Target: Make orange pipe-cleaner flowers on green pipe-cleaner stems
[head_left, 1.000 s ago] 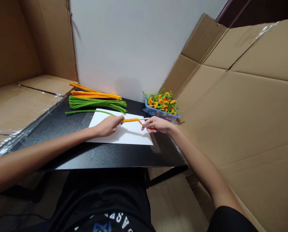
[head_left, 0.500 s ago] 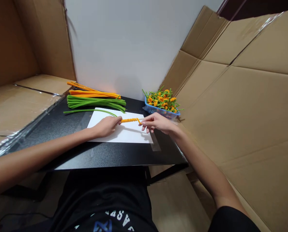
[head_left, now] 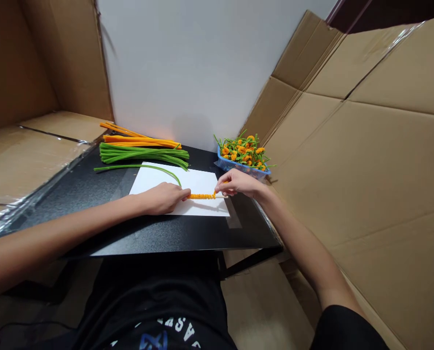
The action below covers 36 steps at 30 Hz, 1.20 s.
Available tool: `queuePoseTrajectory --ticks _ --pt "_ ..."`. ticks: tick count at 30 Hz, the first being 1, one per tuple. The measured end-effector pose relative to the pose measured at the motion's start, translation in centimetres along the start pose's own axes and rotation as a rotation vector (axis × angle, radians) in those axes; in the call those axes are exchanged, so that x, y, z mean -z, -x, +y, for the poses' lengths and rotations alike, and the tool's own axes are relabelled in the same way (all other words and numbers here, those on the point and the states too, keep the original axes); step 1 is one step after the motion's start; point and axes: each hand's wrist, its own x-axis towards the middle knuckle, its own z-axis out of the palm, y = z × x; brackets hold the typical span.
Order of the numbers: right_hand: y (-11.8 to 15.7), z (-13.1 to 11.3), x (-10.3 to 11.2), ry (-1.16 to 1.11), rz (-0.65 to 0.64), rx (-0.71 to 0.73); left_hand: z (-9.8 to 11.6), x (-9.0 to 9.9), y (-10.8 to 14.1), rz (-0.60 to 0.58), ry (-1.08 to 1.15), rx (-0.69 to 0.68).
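Note:
My left hand (head_left: 162,198) rests on the white paper sheet (head_left: 158,180) and is closed around the left end of a thin wooden stick (head_left: 221,196). Tightly coiled orange pipe cleaner (head_left: 202,196) wraps the stick beside that hand. My right hand (head_left: 238,183) pinches the coil's right end, where a short orange tail rises. The stick's bare tip pokes out past those fingers. A single green pipe cleaner (head_left: 140,166) arcs across the paper, its end close to my left hand.
Bundles of orange pipe cleaners (head_left: 140,140) and green pipe cleaners (head_left: 144,154) lie on the black table (head_left: 93,206) beyond the paper. A blue plastic basket (head_left: 238,164) holds several orange flowers on green stems. Cardboard sheets line both sides; a white wall stands behind.
Both hands have moved toward me, bringing the stick and coil lower on the paper. My right hand has closed from spread fingers onto the coil's right end. The coil looks slightly longer.

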Motion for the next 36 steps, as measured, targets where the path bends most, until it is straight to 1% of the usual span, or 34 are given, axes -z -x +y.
queuePoseTrajectory --ticks 2,4,7,8,10,13,16,18,21,24,28,31,36 --pt "0.6 -1.2 -0.8 0.043 0.111 0.069 0.0 -0.1 0.0 0.038 -0.075 0.062" --pt "1.2 -1.9 -1.9 0.133 0.260 0.118 0.0 -0.2 0.0 0.081 -0.110 0.108" --pt "1.6 -2.0 -3.7 0.353 0.475 0.203 0.1 -0.2 0.0 0.145 -0.124 0.138" --pt "1.6 -1.9 -4.1 0.400 0.527 0.231 0.1 -0.2 0.1 0.167 -0.122 0.138" --pt "1.5 -1.7 -4.6 0.420 0.597 0.271 0.1 -0.3 0.1 0.212 -0.120 0.145" --pt "1.2 -1.5 -4.8 0.387 0.641 0.283 0.1 -0.4 0.1 0.262 -0.141 0.172" --pt "1.1 -1.4 -5.0 0.416 0.661 0.262 0.1 -0.5 0.0 0.266 -0.165 0.191" --pt "1.1 -1.2 -5.3 0.425 0.700 0.259 0.2 -0.6 -0.1 0.263 -0.169 0.236" --pt "0.5 -0.8 -6.2 0.369 0.780 0.277 0.3 -0.7 -0.2 0.262 -0.137 0.311" --pt "-0.3 -0.6 -6.9 0.257 0.859 0.290 0.3 -0.7 -0.3 0.270 -0.039 0.329" --pt "-1.1 -0.4 -7.0 0.091 0.940 0.326 0.3 -0.5 -0.5 0.310 0.210 0.283" --pt "-1.1 -0.2 -6.7 0.003 0.935 0.351 0.6 -0.6 -0.6 0.352 0.332 0.266" --pt "-2.0 0.5 -6.6 -0.171 0.875 0.345 0.9 -1.0 -0.6 0.387 0.368 0.287"
